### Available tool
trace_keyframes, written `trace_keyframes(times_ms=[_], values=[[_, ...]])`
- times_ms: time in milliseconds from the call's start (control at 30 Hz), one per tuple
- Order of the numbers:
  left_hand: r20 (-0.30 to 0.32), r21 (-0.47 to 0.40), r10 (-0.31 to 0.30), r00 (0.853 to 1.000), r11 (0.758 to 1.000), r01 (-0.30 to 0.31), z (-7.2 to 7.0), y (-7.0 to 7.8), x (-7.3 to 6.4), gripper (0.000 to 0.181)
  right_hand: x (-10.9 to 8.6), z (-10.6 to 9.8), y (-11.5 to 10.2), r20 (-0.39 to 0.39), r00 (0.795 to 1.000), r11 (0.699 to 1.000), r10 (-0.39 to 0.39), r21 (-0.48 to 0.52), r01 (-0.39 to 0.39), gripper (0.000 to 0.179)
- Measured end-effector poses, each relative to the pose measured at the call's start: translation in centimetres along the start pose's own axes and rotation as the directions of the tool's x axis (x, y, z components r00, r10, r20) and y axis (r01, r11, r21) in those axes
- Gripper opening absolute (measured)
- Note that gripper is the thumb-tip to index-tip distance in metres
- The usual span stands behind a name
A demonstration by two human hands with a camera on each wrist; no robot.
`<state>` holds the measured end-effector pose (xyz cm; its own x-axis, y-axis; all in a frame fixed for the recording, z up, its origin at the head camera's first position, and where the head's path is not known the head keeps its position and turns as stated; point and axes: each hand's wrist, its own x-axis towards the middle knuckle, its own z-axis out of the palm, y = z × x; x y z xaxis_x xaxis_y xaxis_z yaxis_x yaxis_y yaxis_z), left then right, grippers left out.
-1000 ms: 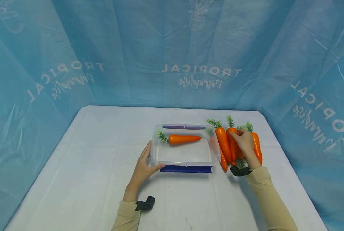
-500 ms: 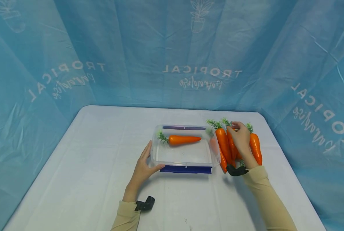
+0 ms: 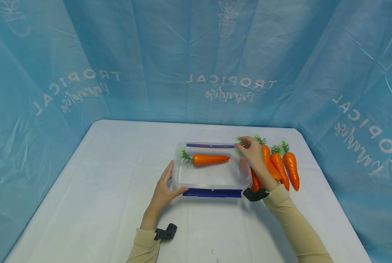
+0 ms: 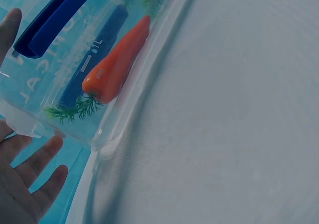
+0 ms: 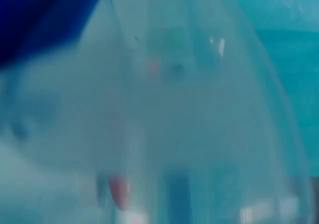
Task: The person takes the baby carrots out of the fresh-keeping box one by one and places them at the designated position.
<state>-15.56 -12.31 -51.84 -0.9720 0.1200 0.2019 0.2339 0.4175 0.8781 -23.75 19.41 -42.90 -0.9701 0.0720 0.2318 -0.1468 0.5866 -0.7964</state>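
A clear plastic container (image 3: 209, 179) with blue clips stands mid-table, one shiny orange carrot (image 3: 210, 159) with green leaves lying inside. At its left side is my left hand (image 3: 163, 190); the thumb lies along the front edge and the fingers extend along the left wall. In the left wrist view these spread, straight fingers (image 4: 45, 157) show beside the container's corner. My right hand (image 3: 253, 153) bends over the container's far right corner, thumb and fingertips close together at the rim. It hides much of the leftmost carrots; I cannot tell whether it pinches anything.
Several loose carrots (image 3: 292, 170) with leafy tops lie close together right of the container, some touching its wall. A white cloth covers the table (image 3: 126, 164). Blue printed curtain (image 3: 163, 73) hangs behind and at both sides.
My right hand has moved left from over the carrots to the container's far right corner. Carrots it covered now show, slightly shifted. My left hand and the container have stayed put.
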Motion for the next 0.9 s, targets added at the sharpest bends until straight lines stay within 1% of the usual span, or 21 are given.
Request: trace_keyframes(times_ms=[200,300,367,467,500,633,700,767,900], values=[[-0.008,0.002,0.015,1.0,1.0,-0.014,0.1,-0.2,0.0,0.105,-0.3,1.3,-1.5,0.095,0.995,1.0,-0.025,0.016,0.023,0.032],[-0.02,0.025,0.029,0.999,0.999,-0.029,0.2,-0.3,0.0,0.105,-0.1,2.2,-1.9,0.147,0.989,0.999,-0.032,0.037,0.027,0.032],[-0.025,0.028,0.035,0.999,0.999,-0.034,0.3,-0.4,0.0,0.105,0.0,2.9,-2.1,0.176,0.984,0.999,-0.033,0.028,0.028,0.032],[-0.024,0.021,0.033,0.999,0.999,-0.033,0.3,-0.4,0.0,0.105,0.2,4.1,-2.3,0.217,0.975,0.999,-0.039,0.013,0.037,0.031],[-0.021,0.006,0.025,0.999,1.0,-0.025,0.3,-0.4,0.0,0.105,0.3,4.5,-2.3,0.229,0.972,0.999,-0.049,0.009,0.048,0.032],[-0.005,0.005,0.001,1.0,1.0,-0.001,0.3,-0.3,0.1,0.105,0.6,6.0,-2.6,0.285,0.955,0.997,-0.076,0.033,0.069,0.033],[0.003,0.006,-0.012,1.0,1.0,0.012,0.3,-0.2,0.1,0.105,0.8,6.7,-2.7,0.31,0.945,0.995,-0.103,0.046,0.093,0.034],[0.004,0.006,-0.025,1.0,1.0,0.025,0.3,-0.2,0.1,0.105,1.0,7.2,-2.6,0.335,0.933,0.991,-0.129,0.069,0.113,0.035],[0.001,0.003,-0.04,0.999,0.999,0.04,0.2,0.0,0.1,0.106,1.2,8.0,-2.5,0.39,0.908,0.987,-0.152,0.108,0.118,0.038]])
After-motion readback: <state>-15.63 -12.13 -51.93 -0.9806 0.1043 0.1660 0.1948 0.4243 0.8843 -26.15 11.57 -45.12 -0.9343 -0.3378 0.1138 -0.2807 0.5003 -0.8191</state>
